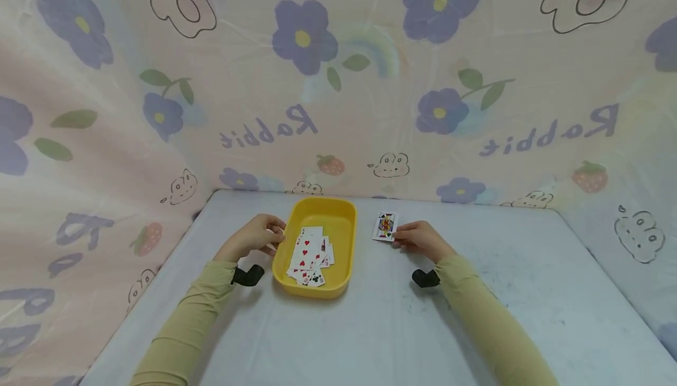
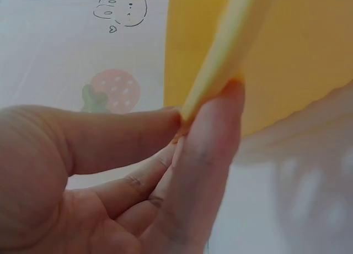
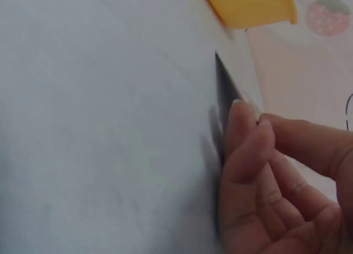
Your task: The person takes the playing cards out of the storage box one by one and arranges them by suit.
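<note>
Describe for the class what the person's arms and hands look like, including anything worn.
The left sleeve and right sleeve are long, plain and pale yellow-green. A small, bent black piece shows at each wrist. The left hand and right hand wear no gloves.

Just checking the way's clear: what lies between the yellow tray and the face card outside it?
Nothing: in the head view, only bare pale tabletop shows between the yellow tray and the face card.
</note>
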A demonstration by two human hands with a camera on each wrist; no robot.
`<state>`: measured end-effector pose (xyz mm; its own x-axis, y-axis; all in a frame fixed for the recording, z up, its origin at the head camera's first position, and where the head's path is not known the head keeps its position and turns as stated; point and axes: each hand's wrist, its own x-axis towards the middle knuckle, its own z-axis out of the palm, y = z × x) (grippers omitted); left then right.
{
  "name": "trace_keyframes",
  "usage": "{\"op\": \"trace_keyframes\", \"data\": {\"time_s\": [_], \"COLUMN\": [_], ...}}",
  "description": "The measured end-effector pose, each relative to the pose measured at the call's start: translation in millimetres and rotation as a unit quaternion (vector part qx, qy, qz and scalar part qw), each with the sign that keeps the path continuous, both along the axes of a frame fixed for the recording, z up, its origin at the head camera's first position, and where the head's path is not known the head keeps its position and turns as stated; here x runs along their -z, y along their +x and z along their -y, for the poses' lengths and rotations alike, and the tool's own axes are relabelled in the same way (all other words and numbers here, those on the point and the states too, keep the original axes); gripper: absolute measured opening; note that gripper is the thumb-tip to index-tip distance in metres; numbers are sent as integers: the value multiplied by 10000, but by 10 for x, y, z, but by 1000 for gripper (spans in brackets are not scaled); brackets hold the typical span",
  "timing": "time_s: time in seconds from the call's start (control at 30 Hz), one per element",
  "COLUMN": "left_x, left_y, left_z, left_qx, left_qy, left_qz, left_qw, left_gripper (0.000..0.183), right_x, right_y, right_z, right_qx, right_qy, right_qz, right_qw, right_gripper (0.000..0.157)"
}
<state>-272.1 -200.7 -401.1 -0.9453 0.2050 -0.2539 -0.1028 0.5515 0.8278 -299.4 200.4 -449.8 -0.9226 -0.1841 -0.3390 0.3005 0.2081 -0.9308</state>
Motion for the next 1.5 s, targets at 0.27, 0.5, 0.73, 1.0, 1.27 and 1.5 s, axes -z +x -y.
{"op": "trace_keyframes", "data": {"time_s": [0.27, 0.5, 0.73, 1.0, 1.27, 1.5], "left_x": [15, 3, -16, -11, -24, -30], "left_y": [19, 17, 11, -10, -11, -2], "left_z": [7, 13, 6, 10, 22, 15], "left_qx": [-38, 34, 12, 2, 37, -1], "left_qy": [235, 223, 220, 244, 151, 185], "left_qz": [157, 76, 131, 173, 164, 186], "left_qw": [9996, 9997, 9997, 9996, 9997, 9997], "left_gripper": [29, 29, 29, 29, 28, 28], "right_x": [19, 5, -72, -495, -797, -708], "right_y": [-65, -136, -150, -183, -222, -163], "right_z": [110, 148, 169, 463, 1109, 1511], "right_qx": [305, 345, 325, -155, -1278, -1805], "right_qy": [51, 296, 1187, 1080, 283, 21], "right_qz": [305, 247, -219, -1031, -967, -545], "right_qw": [9991, 9987, 9922, 9887, 9867, 9821], "right_gripper": [33, 27, 23, 27, 37, 42]}}
